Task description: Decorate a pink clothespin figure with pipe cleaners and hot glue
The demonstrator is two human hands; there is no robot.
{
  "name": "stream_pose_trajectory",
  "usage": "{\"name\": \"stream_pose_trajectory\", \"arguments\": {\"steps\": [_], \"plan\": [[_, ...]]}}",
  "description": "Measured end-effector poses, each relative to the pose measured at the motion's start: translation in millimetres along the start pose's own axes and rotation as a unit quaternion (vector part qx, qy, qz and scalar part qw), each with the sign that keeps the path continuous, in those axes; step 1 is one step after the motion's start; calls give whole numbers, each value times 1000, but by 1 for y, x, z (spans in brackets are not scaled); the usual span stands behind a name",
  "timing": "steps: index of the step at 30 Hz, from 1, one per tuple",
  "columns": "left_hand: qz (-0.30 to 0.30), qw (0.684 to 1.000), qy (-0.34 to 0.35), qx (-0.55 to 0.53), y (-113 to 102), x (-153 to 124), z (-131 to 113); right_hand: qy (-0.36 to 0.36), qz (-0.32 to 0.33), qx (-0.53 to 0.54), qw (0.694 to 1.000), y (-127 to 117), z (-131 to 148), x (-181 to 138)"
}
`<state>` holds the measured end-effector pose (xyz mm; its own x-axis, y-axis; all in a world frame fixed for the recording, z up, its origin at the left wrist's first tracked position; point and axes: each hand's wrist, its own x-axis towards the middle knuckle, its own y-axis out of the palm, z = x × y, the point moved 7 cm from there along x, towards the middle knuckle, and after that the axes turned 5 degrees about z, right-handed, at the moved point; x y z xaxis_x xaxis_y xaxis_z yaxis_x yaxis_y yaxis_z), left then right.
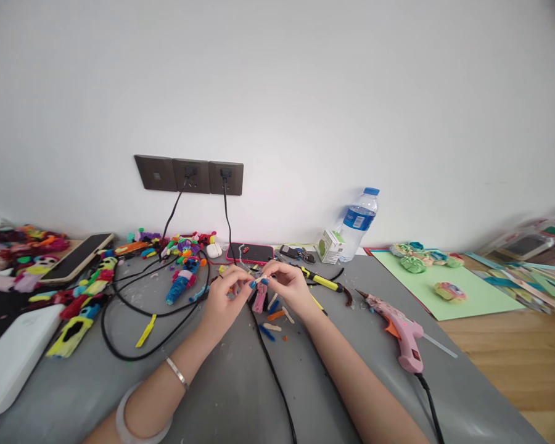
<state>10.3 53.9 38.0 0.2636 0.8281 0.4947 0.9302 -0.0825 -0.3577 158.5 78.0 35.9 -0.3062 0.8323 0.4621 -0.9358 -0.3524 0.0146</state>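
My left hand and my right hand meet over the middle of the grey mat, fingertips pinched together. Between them is a short cream-coloured piece of pipe cleaner, partly hidden by the fingers. Just below the fingertips is a pink fuzzy piece; whether it is joined to the cream piece I cannot tell. Short pipe cleaner bits lie on the mat near my right hand, among them an orange one and a blue one.
A pink glue gun lies at right, its cord running forward. Beyond my right hand is a yellow-and-black pen-like tool. Black cables loop at left near fuzzy figures and a white power bank. A water bottle stands by the wall.
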Motion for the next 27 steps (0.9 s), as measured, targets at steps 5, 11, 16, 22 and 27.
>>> {"name": "stream_pose_trajectory", "arguments": {"steps": [5, 11, 16, 22, 27], "plan": [[-4, 1000, 2, 6, -1, 0, -1, 2, 4, 6, 1000, 0, 0, 0], [-12, 1000, 9, 5, -2, 0, -2, 13, 12, 35, 999, 2, -3, -2], [-23, 999, 7, 23, -5, 1, -1, 16, 7, 29, 999, 1, -4, -1], [-19, 999, 6, 25, -4, 1, -3, -12, -6, -4, 1000, -1, 1, 1], [-3, 1000, -2, 14, -2, 1, -1, 0, 6, 0, 1000, 1, 1, 0]]}}
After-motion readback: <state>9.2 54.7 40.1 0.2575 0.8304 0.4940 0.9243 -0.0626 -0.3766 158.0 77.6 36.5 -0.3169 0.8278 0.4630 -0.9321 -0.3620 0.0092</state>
